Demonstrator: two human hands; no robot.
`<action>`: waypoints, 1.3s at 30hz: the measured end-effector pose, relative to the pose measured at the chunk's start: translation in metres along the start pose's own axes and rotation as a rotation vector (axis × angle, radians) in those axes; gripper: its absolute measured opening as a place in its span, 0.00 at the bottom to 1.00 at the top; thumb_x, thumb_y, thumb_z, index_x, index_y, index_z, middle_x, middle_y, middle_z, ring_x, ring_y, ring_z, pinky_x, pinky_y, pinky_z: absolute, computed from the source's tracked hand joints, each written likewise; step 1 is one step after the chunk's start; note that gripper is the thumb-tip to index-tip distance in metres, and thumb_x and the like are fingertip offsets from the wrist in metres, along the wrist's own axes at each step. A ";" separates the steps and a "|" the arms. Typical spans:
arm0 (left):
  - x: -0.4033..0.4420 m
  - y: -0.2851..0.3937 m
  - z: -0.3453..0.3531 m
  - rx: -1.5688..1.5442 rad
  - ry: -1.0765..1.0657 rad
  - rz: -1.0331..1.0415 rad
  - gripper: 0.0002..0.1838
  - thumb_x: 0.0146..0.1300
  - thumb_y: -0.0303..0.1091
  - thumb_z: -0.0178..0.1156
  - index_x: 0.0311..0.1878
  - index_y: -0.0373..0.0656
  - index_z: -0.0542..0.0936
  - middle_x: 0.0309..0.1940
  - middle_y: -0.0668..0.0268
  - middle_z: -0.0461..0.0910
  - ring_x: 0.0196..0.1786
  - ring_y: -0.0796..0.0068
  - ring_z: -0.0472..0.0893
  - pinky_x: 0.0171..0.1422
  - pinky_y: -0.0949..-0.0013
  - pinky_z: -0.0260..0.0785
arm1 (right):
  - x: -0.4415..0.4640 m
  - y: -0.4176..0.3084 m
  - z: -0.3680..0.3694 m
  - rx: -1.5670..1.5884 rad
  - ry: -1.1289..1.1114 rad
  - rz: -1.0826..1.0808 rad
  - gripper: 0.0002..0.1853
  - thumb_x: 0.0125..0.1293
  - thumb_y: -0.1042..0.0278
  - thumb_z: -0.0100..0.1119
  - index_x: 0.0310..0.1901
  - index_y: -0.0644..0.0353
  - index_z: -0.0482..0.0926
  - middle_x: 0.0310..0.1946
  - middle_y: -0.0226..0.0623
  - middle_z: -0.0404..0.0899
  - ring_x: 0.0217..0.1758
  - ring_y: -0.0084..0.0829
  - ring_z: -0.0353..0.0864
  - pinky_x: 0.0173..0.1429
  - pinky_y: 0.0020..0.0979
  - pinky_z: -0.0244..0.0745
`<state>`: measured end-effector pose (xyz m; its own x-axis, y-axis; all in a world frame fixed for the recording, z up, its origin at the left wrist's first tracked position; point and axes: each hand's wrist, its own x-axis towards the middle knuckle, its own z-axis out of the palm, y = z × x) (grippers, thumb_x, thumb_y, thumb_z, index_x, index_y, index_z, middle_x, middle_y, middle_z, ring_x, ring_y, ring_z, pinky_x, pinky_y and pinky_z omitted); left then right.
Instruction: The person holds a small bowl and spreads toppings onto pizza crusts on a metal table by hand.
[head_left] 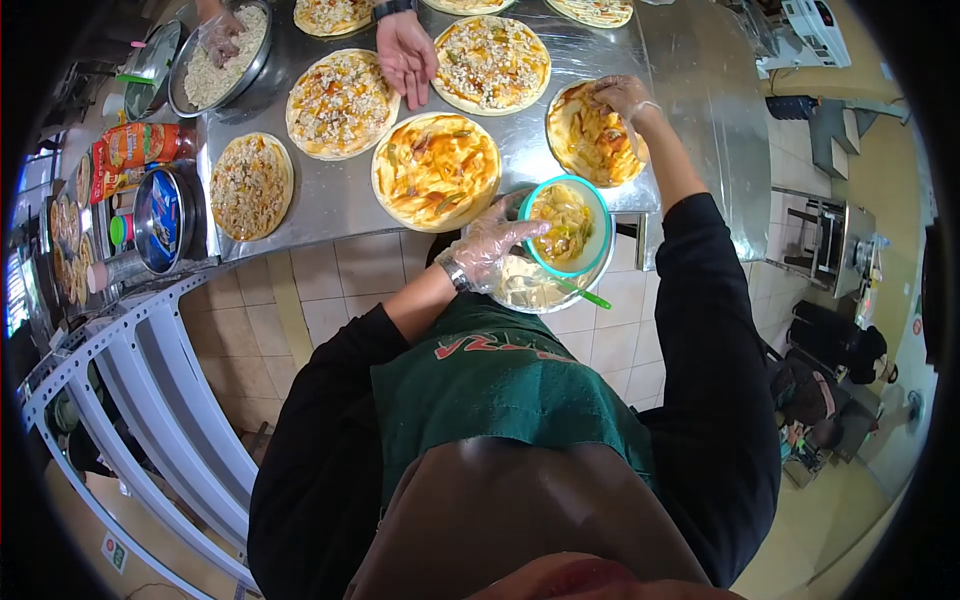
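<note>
My left hand (pixel 490 248), in a clear plastic glove, grips a teal-rimmed bowl (pixel 606 228) with its thumb over the near rim. Inside the bowl lie sliced yellowish-green vegetables (pixel 563 222). Just below it sits a larger bowl (pixel 540 300) with pale contents and a green-handled utensil (pixel 592 297). My right hand (pixel 622 97), also gloved, is over the upper edge of a sauced pizza base (pixel 590 145), its fingers bent together near the surface; what they hold is too small to make out. Left of that is another sauced pizza base (pixel 437 170) with vegetable strips.
Several pizzas with crumbly topping, including one pizza (pixel 492 65), lie on the metal table (pixel 330 195). Another person's bare hand (pixel 407 55) reaches in from the top. A second gloved hand (pixel 220 38) is in a metal bowl (pixel 262 65) of white crumbles. Grey metal shelving (pixel 150 400) stands left.
</note>
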<state>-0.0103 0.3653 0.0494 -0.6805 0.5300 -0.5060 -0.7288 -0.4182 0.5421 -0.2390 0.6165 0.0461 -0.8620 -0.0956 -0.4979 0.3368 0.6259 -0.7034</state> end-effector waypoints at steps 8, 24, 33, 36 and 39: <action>-0.009 -0.006 0.002 0.096 0.026 -0.063 0.42 0.55 0.40 0.71 0.70 0.42 0.61 0.58 0.59 0.73 0.57 0.67 0.76 0.52 0.63 0.76 | 0.046 0.036 0.010 -0.646 0.335 -0.149 0.11 0.51 0.66 0.63 0.38 0.50 0.86 0.38 0.41 0.85 0.41 0.39 0.84 0.49 0.34 0.77; -0.003 -0.017 0.001 0.028 -0.007 -0.020 0.41 0.56 0.33 0.71 0.70 0.41 0.60 0.57 0.60 0.75 0.58 0.70 0.76 0.64 0.64 0.68 | -0.124 -0.013 -0.020 0.285 0.029 -0.145 0.07 0.60 0.71 0.65 0.38 0.62 0.85 0.32 0.30 0.84 0.34 0.21 0.80 0.43 0.24 0.77; 0.000 -0.018 0.008 0.108 0.001 0.053 0.41 0.54 0.35 0.72 0.69 0.41 0.62 0.60 0.61 0.73 0.61 0.69 0.74 0.67 0.63 0.65 | -0.228 0.013 0.066 -0.662 -0.228 -0.546 0.07 0.59 0.68 0.61 0.38 0.58 0.83 0.36 0.41 0.83 0.37 0.41 0.83 0.43 0.38 0.77; -0.003 -0.021 0.012 0.091 -0.022 0.047 0.40 0.56 0.35 0.70 0.70 0.40 0.62 0.61 0.61 0.72 0.62 0.68 0.73 0.67 0.62 0.66 | -0.237 0.018 0.091 -0.581 -0.152 -0.495 0.09 0.56 0.64 0.60 0.36 0.56 0.83 0.34 0.40 0.82 0.38 0.45 0.82 0.44 0.43 0.77; -0.004 -0.026 0.014 0.114 -0.042 0.062 0.39 0.58 0.34 0.69 0.70 0.40 0.61 0.61 0.61 0.70 0.63 0.67 0.72 0.66 0.61 0.67 | -0.242 0.017 0.116 -0.629 0.041 -0.495 0.10 0.55 0.62 0.62 0.35 0.57 0.82 0.38 0.39 0.80 0.41 0.43 0.81 0.43 0.44 0.77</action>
<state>0.0127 0.3844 0.0462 -0.7184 0.5371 -0.4420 -0.6705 -0.3657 0.6455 0.0199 0.5604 0.0956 -0.8729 -0.4556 -0.1748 -0.3547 0.8384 -0.4140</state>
